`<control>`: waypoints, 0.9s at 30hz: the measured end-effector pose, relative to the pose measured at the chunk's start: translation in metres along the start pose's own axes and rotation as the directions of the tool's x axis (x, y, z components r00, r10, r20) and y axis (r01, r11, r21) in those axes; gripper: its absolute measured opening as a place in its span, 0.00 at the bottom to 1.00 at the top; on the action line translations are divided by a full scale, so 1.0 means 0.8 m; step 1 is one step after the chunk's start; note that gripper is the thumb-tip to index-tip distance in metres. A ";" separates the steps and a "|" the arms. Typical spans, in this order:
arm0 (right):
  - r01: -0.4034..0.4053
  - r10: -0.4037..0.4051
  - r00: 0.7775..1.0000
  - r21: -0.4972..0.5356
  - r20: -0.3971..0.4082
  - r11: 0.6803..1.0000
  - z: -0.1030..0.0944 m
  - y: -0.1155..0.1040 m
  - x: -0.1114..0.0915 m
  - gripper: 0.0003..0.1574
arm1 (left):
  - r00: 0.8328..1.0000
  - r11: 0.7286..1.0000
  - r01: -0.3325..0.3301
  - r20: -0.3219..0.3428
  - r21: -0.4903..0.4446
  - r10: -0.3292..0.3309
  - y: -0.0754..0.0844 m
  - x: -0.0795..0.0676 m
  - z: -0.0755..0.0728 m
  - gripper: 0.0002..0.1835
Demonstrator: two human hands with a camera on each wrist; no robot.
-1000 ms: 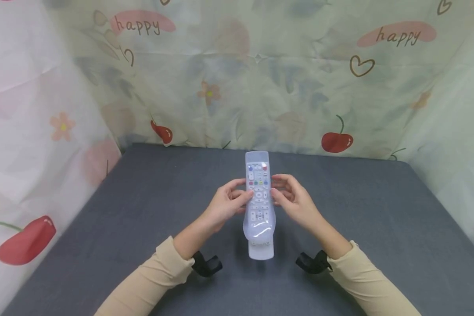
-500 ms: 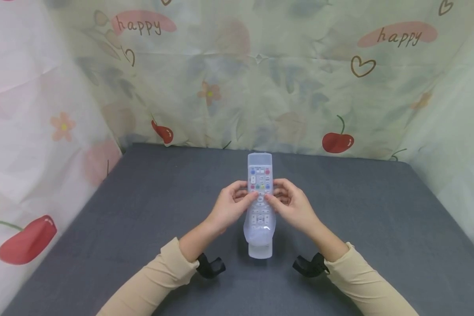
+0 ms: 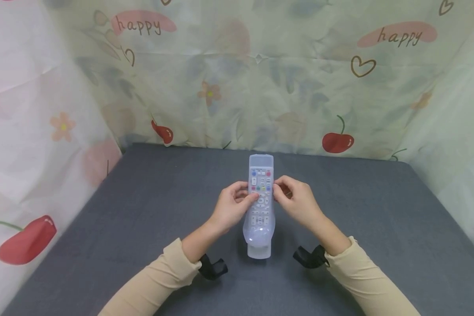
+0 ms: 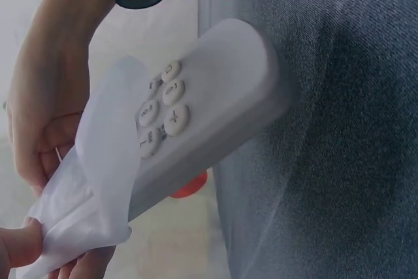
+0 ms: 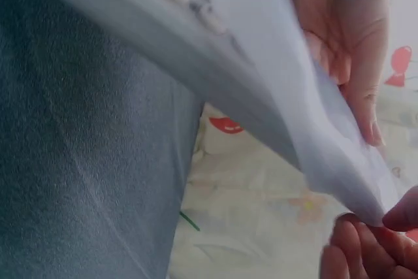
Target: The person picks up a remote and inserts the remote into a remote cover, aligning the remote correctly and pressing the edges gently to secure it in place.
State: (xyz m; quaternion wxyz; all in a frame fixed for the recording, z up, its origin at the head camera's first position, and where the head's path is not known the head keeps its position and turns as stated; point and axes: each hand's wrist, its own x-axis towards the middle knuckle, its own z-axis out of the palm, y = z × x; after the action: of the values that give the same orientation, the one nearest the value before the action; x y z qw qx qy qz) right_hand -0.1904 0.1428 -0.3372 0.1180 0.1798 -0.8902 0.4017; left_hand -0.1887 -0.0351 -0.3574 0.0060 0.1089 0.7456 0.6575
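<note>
Head view: what lies nearest?

Two black wrist mounts [image 3: 214,268], flanking the bare near end of the remote control [image 3: 259,251]

And the grip?

Left hand [image 3: 230,205] clamps the remote control midway along its left edge, thumb over the buttons [image 3: 261,200]; right hand [image 3: 300,202] pinches the translucent cover [image 3: 260,219] at the remote control's right edge

Its far end?

Beyond both hands, inside the cover, a cherry-print curtain [image 3: 256,96] behind
</note>
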 end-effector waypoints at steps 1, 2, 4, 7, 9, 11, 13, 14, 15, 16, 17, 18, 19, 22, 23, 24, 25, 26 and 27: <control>0.013 -0.014 1.000 -0.035 -0.009 0.999 0.000 -0.001 0.000 0.07 | 1.000 1.000 -0.003 -0.001 0.006 0.003 0.000 0.000 0.001 0.15; 0.030 -0.031 0.999 -0.071 -0.018 0.997 0.000 -0.003 0.000 0.06 | 1.000 1.000 -0.004 -0.002 0.012 0.004 0.000 0.000 0.001 0.15; 0.059 -0.063 0.998 -0.144 -0.026 0.988 0.000 -0.004 0.000 0.05 | 1.000 1.000 -0.003 -0.010 0.015 0.003 0.000 0.000 0.003 0.14; 0.108 -0.119 0.993 -0.251 -0.027 0.962 0.002 -0.006 -0.002 0.06 | 1.000 1.000 0.009 -0.030 0.007 -0.009 -0.002 0.000 0.004 0.14; 0.143 -0.160 0.987 -0.316 -0.026 0.938 0.004 -0.006 -0.003 0.06 | 0.998 0.999 0.032 -0.047 -0.012 -0.032 -0.003 0.001 0.006 0.14; 0.170 -0.193 0.981 -0.364 -0.029 0.916 0.007 -0.005 -0.004 0.07 | 0.996 0.998 0.059 -0.060 -0.028 -0.061 -0.003 0.001 0.007 0.14; 0.190 -0.222 0.974 -0.395 -0.036 0.899 0.009 -0.004 -0.005 0.07 | 0.994 0.995 0.088 -0.068 -0.042 -0.091 -0.004 0.001 0.007 0.15; 0.198 -0.234 0.972 -0.408 -0.039 0.891 0.010 -0.004 -0.006 0.07 | 0.993 0.994 0.096 -0.070 -0.047 -0.099 -0.004 0.001 0.008 0.15; 0.206 -0.245 0.968 -0.419 -0.043 0.884 0.011 -0.003 -0.006 0.07 | 0.992 0.994 0.100 -0.074 -0.047 -0.103 -0.004 0.001 0.008 0.15; 0.211 -0.255 0.966 -0.428 -0.047 0.879 0.012 -0.002 -0.006 0.08 | 0.991 0.993 0.104 -0.078 -0.050 -0.107 -0.004 0.001 0.009 0.15; 0.218 -0.265 0.963 -0.435 -0.050 0.874 0.013 -0.001 -0.007 0.08 | 0.990 0.993 0.106 -0.084 -0.054 -0.110 -0.004 0.001 0.009 0.15; 0.224 -0.275 0.960 -0.443 -0.054 0.868 0.013 -0.001 -0.007 0.08 | 0.990 0.993 0.105 -0.089 -0.058 -0.110 -0.004 0.001 0.010 0.15; 0.230 -0.285 0.957 -0.450 -0.057 0.863 0.014 0.000 -0.007 0.08 | 0.990 0.993 0.102 -0.094 -0.059 -0.108 -0.004 0.001 0.010 0.15; 0.245 -0.306 0.950 -0.461 -0.062 0.853 0.015 0.000 -0.008 0.08 | 0.987 0.992 0.103 -0.113 -0.073 -0.111 -0.002 0.001 0.011 0.15; 0.250 -0.313 0.948 -0.464 -0.062 0.850 0.015 0.000 -0.009 0.08 | 0.987 0.991 0.105 -0.118 -0.078 -0.113 -0.002 0.001 0.011 0.15; 0.256 -0.320 0.945 -0.469 -0.062 0.845 0.015 -0.001 -0.009 0.08 | 0.986 0.991 0.104 -0.124 -0.082 -0.113 -0.002 0.001 0.012 0.15; 0.263 -0.330 0.942 -0.475 -0.061 0.840 0.016 -0.001 -0.010 0.07 | 0.985 0.991 0.105 -0.129 -0.085 -0.116 -0.001 0.001 0.012 0.15; 0.270 -0.339 0.939 -0.480 -0.061 0.835 0.016 -0.001 -0.011 0.08 | 0.984 0.990 0.107 -0.135 -0.089 -0.119 -0.001 0.001 0.012 0.15; 0.277 -0.348 0.935 -0.486 -0.061 0.829 0.016 -0.001 -0.011 0.08 | 0.983 0.990 0.109 -0.140 -0.092 -0.122 0.000 0.000 0.013 0.15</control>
State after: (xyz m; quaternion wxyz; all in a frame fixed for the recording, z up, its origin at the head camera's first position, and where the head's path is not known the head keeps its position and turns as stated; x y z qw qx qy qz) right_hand -0.1828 0.1347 -0.3482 0.2873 0.2592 -0.9079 0.1611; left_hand -0.1876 -0.0250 -0.3588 -0.0057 0.0168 0.7208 0.6929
